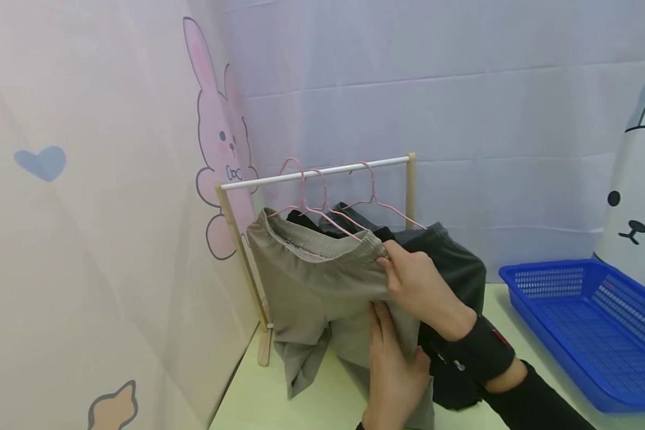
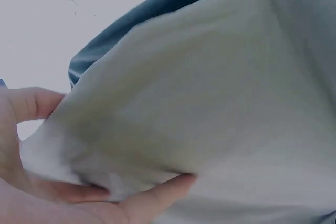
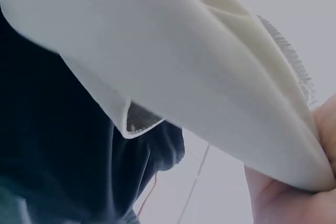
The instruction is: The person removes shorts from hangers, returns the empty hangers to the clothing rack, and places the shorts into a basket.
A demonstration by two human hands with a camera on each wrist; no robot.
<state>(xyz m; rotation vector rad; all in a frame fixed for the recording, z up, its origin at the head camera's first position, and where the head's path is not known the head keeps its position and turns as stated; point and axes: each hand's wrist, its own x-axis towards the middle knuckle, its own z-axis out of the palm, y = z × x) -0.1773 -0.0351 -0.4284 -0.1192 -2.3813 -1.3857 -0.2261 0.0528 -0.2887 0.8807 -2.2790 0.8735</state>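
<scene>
A: Where are the pants?

B: From my remote seat, I've got the grey pants [image 1: 306,280] mid-view on the head cam, front of the rack, w/ their elastic waistband up. A pink hanger [image 1: 303,190] sits in the waist opening, its hook at the rail [image 1: 355,168], nearer the L end.

A: Hands? Need both, pls.

B: R hand [image 1: 421,286]: thumb + fingers pinching the waistband's R end. L hand [image 1: 395,370] is lower, fingers straight & laid against the R leg, thumb spread apart; on the L wrist cam I see its fingertips touching the cloth.

A: OK, & behind?

B: Dark pants [image 1: 457,263] hang back & to the R, w/ a bit of black cloth [image 1: 303,220] btwn them and the grey pair. 3 pink hangers total. Rack's wood posts stand on a pale tbl [image 1: 242,397].

A: Further out?

B: Blue basket [image 1: 548,280] on the tbl, far R. Pink bunny [image 1: 218,149] on the L wall, blue heart [image 1: 42,162] further L.
</scene>
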